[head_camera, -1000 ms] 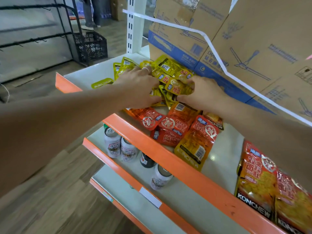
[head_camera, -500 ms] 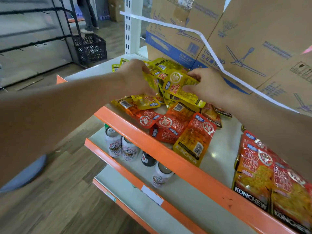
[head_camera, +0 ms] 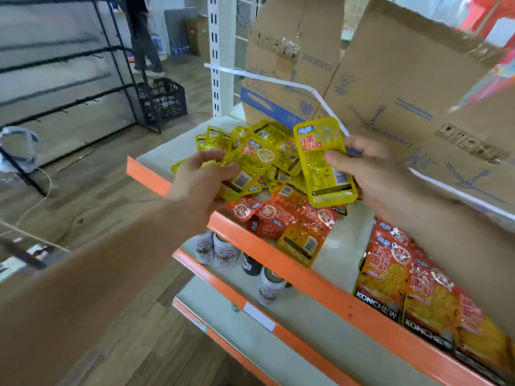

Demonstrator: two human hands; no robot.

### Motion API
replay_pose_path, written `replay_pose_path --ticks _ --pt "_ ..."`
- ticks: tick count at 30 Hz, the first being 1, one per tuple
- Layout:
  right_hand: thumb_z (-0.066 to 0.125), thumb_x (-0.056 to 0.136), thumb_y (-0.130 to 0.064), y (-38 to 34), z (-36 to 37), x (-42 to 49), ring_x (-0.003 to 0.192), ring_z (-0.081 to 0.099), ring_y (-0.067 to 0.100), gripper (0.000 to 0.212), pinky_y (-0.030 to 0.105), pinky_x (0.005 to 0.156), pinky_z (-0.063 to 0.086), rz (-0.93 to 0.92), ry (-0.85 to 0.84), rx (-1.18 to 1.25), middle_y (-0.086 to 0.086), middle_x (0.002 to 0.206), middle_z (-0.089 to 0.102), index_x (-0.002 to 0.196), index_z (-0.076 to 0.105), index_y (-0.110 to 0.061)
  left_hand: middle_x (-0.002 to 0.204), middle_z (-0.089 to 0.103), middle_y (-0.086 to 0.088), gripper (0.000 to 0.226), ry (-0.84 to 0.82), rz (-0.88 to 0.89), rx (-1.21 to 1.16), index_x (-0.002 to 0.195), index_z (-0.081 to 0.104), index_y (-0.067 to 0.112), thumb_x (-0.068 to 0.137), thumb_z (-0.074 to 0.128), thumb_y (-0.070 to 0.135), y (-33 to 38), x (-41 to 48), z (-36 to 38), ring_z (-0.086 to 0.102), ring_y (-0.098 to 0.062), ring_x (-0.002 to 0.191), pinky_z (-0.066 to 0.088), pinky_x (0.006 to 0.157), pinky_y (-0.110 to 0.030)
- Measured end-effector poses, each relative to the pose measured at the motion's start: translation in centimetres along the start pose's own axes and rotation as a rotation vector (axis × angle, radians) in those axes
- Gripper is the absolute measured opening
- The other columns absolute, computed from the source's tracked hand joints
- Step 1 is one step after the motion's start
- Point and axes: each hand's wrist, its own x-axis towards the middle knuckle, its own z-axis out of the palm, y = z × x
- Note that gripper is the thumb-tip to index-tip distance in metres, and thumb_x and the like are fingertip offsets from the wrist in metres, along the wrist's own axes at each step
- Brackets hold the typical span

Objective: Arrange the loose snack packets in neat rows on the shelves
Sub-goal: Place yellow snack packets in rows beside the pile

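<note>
Nearest below, on a white metal lower shelf point(head_camera: 292, 330) with an orange front edge, several white printed drink cans point(head_camera: 223, 250) are seen, some upright and one lying on its side. Above it, a white upper shelf with an orange front lip point(head_camera: 306, 280) is loaded with snacks. At its right end, large red-and-orange printed snack bags point(head_camera: 404, 277) are lined up against the lip. Towards the middle, small red and orange foil snack packets point(head_camera: 276, 215) are left in a loose, overlapping heap.

Over that heap, a crumpled yellow foil packet point(head_camera: 245, 168) is gripped between thumb and curled fingers of the left hand point(head_camera: 203, 182). A flat yellow printed packet with a barcode point(head_camera: 323, 160) is pinched along its edge by the right hand point(head_camera: 370, 168) and held upright above the shelf. Behind both, a jumbled pile of small yellow packets point(head_camera: 217, 136) is spread across the shelf's back left part.

Further back, large brown cardboard boxes point(head_camera: 404, 79) are stood against the pile, beside a white slotted upright post point(head_camera: 220, 51). On the wooden floor beyond, a black plastic crate point(head_camera: 163, 100) is set.
</note>
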Motion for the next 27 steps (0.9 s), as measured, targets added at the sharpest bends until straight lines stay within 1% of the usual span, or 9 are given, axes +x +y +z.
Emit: replay_pose_path --ticks 4,8,10,13,16,20,23,25,27 --pt "0.065 0.092 -0.009 -1.5 -0.9 -5.4 0.089 0.07 0.033 0.01 0.059 0.081 0.057 0.094 0.016 0.128 0.017 0.102 0.074 0.099 0.071 -0.01 0.061 0.069 0.005 0.039 -0.07 -0.043 -0.058 0.119 0.057 0.019 0.087 0.07 0.002 0.7 -5.4 0.4 0.065 -0.012 0.047 0.051 0.05 -0.022" --pt "0.06 0.091 0.001 -3.6 -1.2 -10.5 0.084 0.071 0.025 0.017 0.037 0.072 0.06 0.13 0.021 0.301 0.016 0.105 0.073 0.1 0.071 -0.008 0.084 0.072 -0.009 0.061 -0.167 -0.033 -0.06 0.127 0.055 0.003 0.07 0.077 0.002 1.5 -10.6 1.0 0.069 -0.027 0.056 0.053 0.062 -0.036" --pt "0.057 0.092 0.001 -4.7 -1.7 -13.1 0.085 0.072 0.025 0.021 0.034 0.069 0.061 0.185 -0.026 0.361 0.015 0.106 0.074 0.106 0.07 -0.006 0.09 0.067 -0.012 0.038 -0.188 0.008 -0.078 0.115 0.058 0.005 0.081 0.068 -0.006 2.1 -13.1 1.3 0.068 -0.025 0.062 0.058 0.057 -0.036" --pt "0.06 0.089 -0.003 -5.6 -2.7 -16.8 0.099 0.071 0.036 0.024 0.05 0.086 0.058 0.214 -0.037 0.387 0.019 0.107 0.073 0.111 0.07 -0.001 0.087 0.069 -0.01 0.027 -0.225 0.039 -0.096 0.096 0.062 0.012 0.084 0.06 -0.013 2.4 -16.8 2.1 0.07 -0.024 0.067 0.06 0.055 -0.038" --pt "0.067 0.082 -0.008 -6.6 -3.7 -20.4 0.097 0.07 0.037 0.023 0.061 0.089 0.054 0.193 0.03 0.35 0.023 0.106 0.072 0.103 0.071 -0.001 0.09 0.072 -0.014 0.029 -0.269 0.064 -0.084 0.094 0.065 0.013 0.08 0.063 -0.012 2.2 -20.1 2.6 0.072 -0.029 0.071 0.059 0.069 -0.053" --pt "0.061 0.091 -0.003 -7.4 -5.2 -25.1 0.106 0.067 0.041 0.02 0.061 0.093 0.052 0.118 0.185 0.336 0.015 0.107 0.074 0.106 0.073 -0.008 0.08 0.072 -0.006 0.034 -0.329 0.12 -0.084 0.071 0.072 0.025 0.071 0.07 -0.008 1.4 -23.0 3.5 0.071 -0.022 0.068 0.061 0.062 -0.034" --pt "0.062 0.091 -0.003 -7.8 -6.4 -28.6 0.097 0.069 0.042 0.022 0.042 0.073 0.061 0.066 0.26 0.318 0.016 0.108 0.074 0.109 0.073 -0.007 0.084 0.074 -0.006 0.029 -0.419 0.131 -0.038 0.084 0.072 0.022 0.061 0.07 0.003 0.6 -24.7 4.4 0.073 -0.023 0.074 0.062 0.069 -0.038" --pt "0.057 0.093 0.002 -8.4 -7.4 -30.9 0.084 0.069 0.032 0.023 0.03 0.06 0.056 0.058 0.324 0.332 0.014 0.103 0.075 0.105 0.074 -0.007 0.085 0.075 -0.006 0.038 -0.471 0.11 -0.012 0.098 0.066 0.016 0.061 0.07 0.007 0.5 -26.0 4.9 0.073 -0.024 0.072 0.061 0.07 -0.041" --pt "0.056 0.093 0.003 -9.0 -8.3 -32.9 0.084 0.07 0.028 0.024 0.046 0.073 0.055 0.064 0.395 0.338 0.01 0.099 0.076 0.098 0.075 -0.011 0.087 0.075 -0.007 0.043 -0.526 0.103 0.005 0.104 0.064 0.011 0.063 0.073 0.003 0.5 -27.2 5.4 0.072 -0.023 0.07 0.061 0.067 -0.044"
